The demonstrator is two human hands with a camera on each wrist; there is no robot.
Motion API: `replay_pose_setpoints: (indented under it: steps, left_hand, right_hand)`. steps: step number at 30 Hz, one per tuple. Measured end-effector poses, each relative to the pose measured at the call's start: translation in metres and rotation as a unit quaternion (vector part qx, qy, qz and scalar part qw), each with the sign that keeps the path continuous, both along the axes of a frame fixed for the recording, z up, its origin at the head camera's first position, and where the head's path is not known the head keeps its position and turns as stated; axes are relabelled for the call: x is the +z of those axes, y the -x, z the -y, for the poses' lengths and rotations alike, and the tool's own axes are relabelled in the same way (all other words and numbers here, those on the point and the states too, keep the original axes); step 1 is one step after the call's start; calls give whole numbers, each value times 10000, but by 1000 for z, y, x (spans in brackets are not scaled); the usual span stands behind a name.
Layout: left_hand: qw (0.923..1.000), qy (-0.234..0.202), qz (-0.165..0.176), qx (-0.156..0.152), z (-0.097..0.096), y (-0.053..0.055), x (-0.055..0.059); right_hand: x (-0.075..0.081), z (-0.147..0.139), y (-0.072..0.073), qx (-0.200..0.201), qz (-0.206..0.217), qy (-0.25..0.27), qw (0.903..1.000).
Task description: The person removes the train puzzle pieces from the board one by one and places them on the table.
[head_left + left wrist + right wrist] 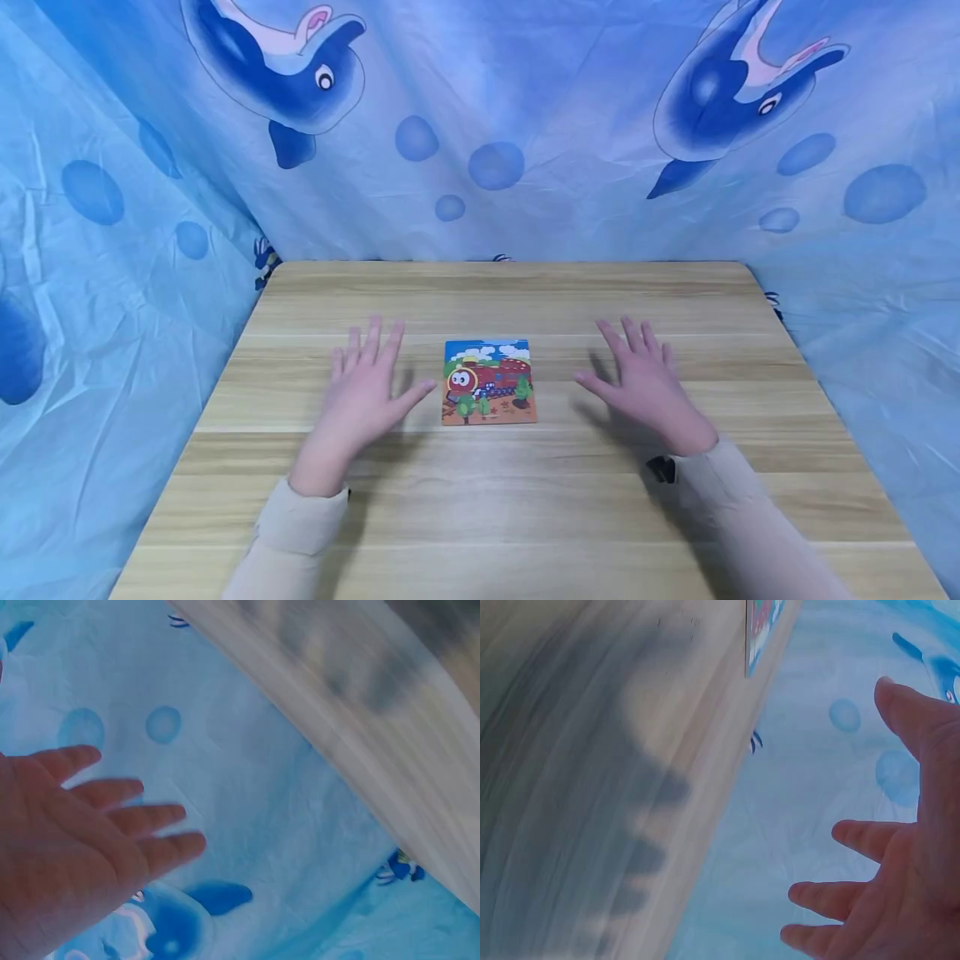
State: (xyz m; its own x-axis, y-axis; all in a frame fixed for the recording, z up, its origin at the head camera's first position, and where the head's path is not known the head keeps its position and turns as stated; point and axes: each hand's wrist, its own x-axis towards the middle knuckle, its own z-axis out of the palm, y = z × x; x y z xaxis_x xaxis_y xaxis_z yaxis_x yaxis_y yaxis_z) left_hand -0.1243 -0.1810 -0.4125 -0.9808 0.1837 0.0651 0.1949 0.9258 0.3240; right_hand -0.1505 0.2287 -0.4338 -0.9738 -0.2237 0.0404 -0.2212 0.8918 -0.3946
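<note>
A square picture puzzle lies flat on the wooden table; its picture is a red train with a face, trees and clouds. To its left, my left hand hovers over the table with fingers spread and holds nothing. On the other side my right hand is likewise raised, fingers apart, apart from the puzzle. The left wrist view shows the left palm and straight fingers. In the right wrist view the right hand casts a shadow on the tabletop, and a corner of the puzzle shows at the top.
Blue cloth with printed dolphins and bubbles hangs behind the table and along both sides. The table's far edge meets this cloth. Beside the right cuff sits a small black piece.
</note>
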Motion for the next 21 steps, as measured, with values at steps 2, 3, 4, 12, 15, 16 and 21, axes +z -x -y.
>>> replay_pose_setpoints:
  steps: [2,3,4,12,15,16,21]
  left_hand:
    - [9998,30,59,-173,-6,2,-1]
    - [9996,30,80,-271,-9,3,-1]
    - [9993,45,97,-356,-13,4,-2]
    - [9953,331,385,-827,-38,11,-10]
    - [9932,348,550,-967,-48,14,-14]
    - [9925,332,610,-1006,-51,14,-15]
    - [9880,360,928,-1180,-64,17,-20]
  right_hand:
    - [-2,6,3,95,-26,13,10000]
    - [-3,10,4,139,-35,34,9999]
    - [-4,13,5,169,-32,24,9998]
    - [-5,38,15,342,123,-20,9993]
    - [-7,47,19,394,178,8,9991]
    - [-8,51,20,409,198,16,9990]
    - [-14,68,28,541,254,-77,9982]
